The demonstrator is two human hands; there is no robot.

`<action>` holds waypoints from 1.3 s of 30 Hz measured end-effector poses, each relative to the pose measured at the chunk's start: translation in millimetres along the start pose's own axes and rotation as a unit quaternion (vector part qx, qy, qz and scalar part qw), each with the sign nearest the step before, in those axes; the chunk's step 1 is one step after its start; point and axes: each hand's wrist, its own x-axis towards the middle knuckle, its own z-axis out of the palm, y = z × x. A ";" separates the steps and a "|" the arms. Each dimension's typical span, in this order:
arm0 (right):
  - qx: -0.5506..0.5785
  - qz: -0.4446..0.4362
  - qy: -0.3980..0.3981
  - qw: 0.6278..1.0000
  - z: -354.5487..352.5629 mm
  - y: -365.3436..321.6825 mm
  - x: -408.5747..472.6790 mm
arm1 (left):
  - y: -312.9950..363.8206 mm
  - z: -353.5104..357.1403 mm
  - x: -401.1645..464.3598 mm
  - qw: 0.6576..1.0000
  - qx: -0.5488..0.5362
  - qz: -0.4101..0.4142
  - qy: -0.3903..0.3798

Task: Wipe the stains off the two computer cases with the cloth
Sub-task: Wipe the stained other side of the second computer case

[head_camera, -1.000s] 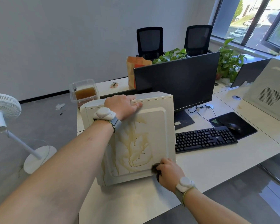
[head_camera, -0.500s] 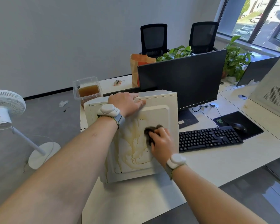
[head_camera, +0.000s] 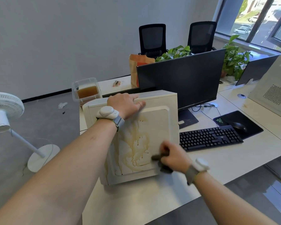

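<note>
A cream computer case [head_camera: 157, 120] stands upright on the white desk [head_camera: 152, 197], its side panel streaked with yellow-brown stains [head_camera: 136, 148]. My left hand [head_camera: 125, 104] grips the case's top edge, fingers over the top and thumb on the side panel. My right hand [head_camera: 173, 155] holds a dark cloth [head_camera: 159, 158] against the lower right part of the panel. A second pale case [head_camera: 276, 88] with a perforated vent stands at the far right of the desk.
A black monitor [head_camera: 185, 82] stands right behind the case. A keyboard [head_camera: 209, 137], a mouse [head_camera: 238, 126] on a black pad and cables lie to the right. A tub of brown liquid [head_camera: 87, 90] sits behind left. A white fan [head_camera: 3, 111] stands on the floor.
My right hand went with the cloth from the panel's lower edge up to its middle, then back down to the lower right. My left hand stayed on top of the case.
</note>
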 end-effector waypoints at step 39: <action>-0.187 -0.283 0.295 0.893 -15.6 -70.0 59.9 | -10.0 -18.8 8.3 0.982 -0.145 -0.031 -0.121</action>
